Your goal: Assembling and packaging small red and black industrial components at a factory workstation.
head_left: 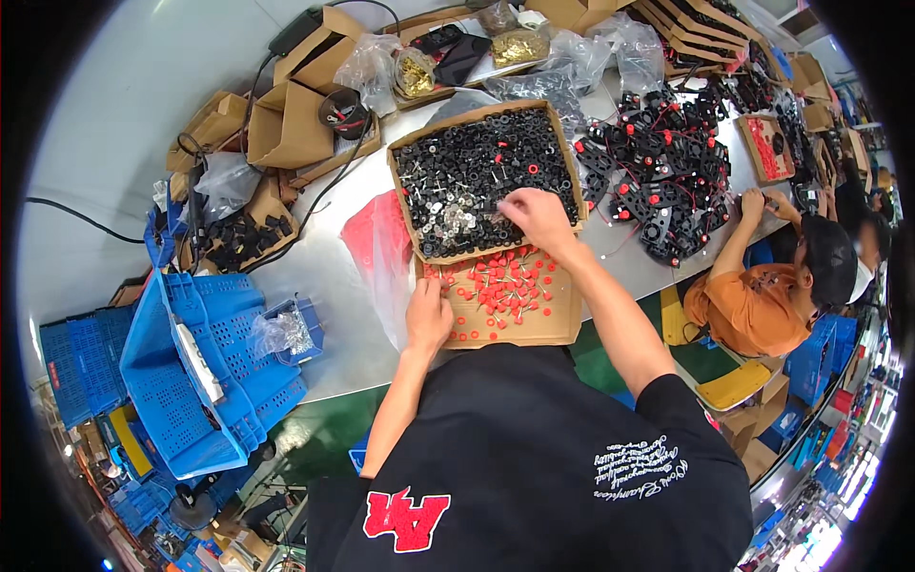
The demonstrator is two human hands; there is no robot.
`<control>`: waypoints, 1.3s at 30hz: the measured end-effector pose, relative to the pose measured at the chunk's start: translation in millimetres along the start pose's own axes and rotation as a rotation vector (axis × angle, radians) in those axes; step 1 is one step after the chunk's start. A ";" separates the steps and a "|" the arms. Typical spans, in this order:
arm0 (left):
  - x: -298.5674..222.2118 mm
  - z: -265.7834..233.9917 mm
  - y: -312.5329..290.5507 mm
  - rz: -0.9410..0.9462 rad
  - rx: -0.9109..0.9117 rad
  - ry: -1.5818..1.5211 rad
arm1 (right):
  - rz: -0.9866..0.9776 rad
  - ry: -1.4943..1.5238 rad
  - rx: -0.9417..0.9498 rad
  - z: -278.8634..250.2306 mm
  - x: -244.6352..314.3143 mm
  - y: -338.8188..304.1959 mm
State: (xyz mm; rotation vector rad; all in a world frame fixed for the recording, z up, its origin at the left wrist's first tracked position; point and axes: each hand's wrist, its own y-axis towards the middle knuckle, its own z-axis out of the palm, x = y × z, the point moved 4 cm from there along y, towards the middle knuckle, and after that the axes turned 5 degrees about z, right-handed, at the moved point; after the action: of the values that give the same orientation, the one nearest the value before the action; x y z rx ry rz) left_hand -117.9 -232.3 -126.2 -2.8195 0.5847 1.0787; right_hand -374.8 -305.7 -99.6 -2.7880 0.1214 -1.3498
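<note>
An open cardboard box (412, 232) full of small black ring-like parts, with silvery screws and clear pieces among them, sits in front of me. My right hand (538, 217) reaches over its near right part, fingertips pinched together at the black parts; whatever they hold is too small to name. Nearer to me lies a cardboard tray (534, 330) with red caps on metal pins (510, 284) and loose red rings. At that tray's left edge my left hand (429, 313) is closed, fingers curled beside the red parts; its contents are hidden.
Red plastic bag (374, 234) lies left of the boxes. Blue crates (195, 372) and a small blue bin (303, 329) stand further left. Black assemblies with red caps (658, 181) are heaped at right, near a person in orange (762, 307). Cardboard boxes (291, 124) line the back.
</note>
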 end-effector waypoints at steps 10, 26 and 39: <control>-1.6 9.0 2.4 -0.048 0.096 0.001 | 0.491 1.560 0.095 18.8 -42.8 -23.7; -5.8 -1.0 0.7 -0.040 0.044 -0.008 | 0.591 1.422 -0.490 -137.2 -144.9 -80.6; -22.9 16.6 3.1 0.076 0.125 0.116 | 0.438 1.564 -1.203 -354.9 -331.4 -113.7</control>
State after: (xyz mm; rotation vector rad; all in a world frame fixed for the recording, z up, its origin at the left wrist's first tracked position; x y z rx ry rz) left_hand -145.2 -224.5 -123.4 -2.7847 0.7469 0.8607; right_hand -852.1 -164.3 -130.4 -0.8375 1.7905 -3.4066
